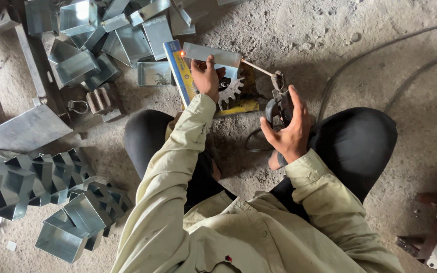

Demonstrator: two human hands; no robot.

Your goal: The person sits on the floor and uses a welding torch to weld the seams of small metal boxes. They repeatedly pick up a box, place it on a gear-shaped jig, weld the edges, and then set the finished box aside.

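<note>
Grey sheet-metal plate stands on edge over a gear on the floor, pinched steady by the left hand. Right hand closes around a welding holder whose rod reaches the plate. A spark glows at its far corner, beside a blue box.

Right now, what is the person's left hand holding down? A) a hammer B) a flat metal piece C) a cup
B: the left hand presses on a flat metal piece, while the right hand grips an electrode holder whose rod glows at the piece's corner.
</note>
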